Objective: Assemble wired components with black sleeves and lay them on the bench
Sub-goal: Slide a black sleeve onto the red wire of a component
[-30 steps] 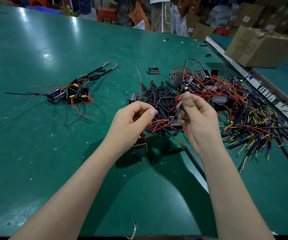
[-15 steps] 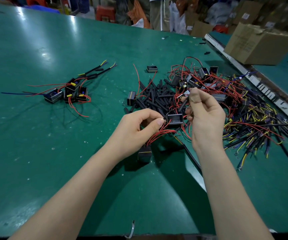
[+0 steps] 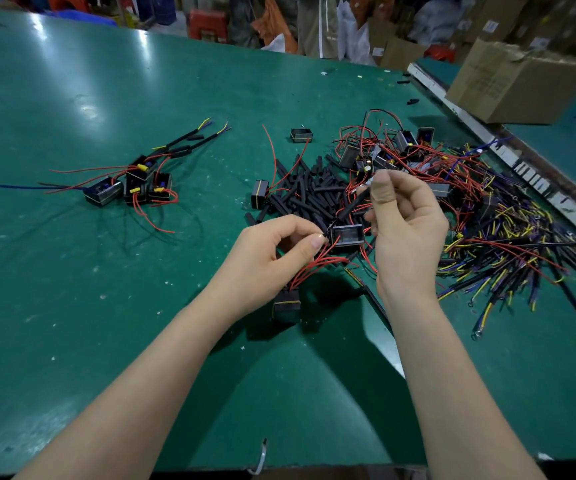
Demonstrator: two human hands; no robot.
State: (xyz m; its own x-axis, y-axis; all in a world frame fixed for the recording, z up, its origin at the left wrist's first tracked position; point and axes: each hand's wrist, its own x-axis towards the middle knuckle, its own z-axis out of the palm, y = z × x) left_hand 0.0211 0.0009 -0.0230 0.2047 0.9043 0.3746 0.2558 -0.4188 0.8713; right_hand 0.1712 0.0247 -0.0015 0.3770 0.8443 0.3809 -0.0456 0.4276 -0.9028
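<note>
My left hand [image 3: 272, 258] pinches a thin wire end beside a small black box component [image 3: 348, 235] that hangs between my hands. Red wires [image 3: 317, 266] loop below my left fingers, and a second black box [image 3: 286, 304] dangles from them near the bench. My right hand [image 3: 407, 226] pinches a black sleeve [image 3: 354, 204] between thumb and forefinger, slanting down toward the left fingertips. A heap of loose black sleeves [image 3: 307, 194] lies just behind my hands. Several finished components with sleeves [image 3: 134, 183] lie at the left on the green bench [image 3: 106, 306].
A tangle of boxes with red wires [image 3: 400, 157] and a pile of yellow, blue and black leads [image 3: 508, 244] fill the right side. A single black box [image 3: 301, 134] sits farther back. A cardboard carton [image 3: 518, 81] stands beyond a metal rail [image 3: 508, 161].
Both hands have shifted slightly apart and the component between them has turned so its open face shows. The sleeve in my right hand now slants toward the left fingertips.
</note>
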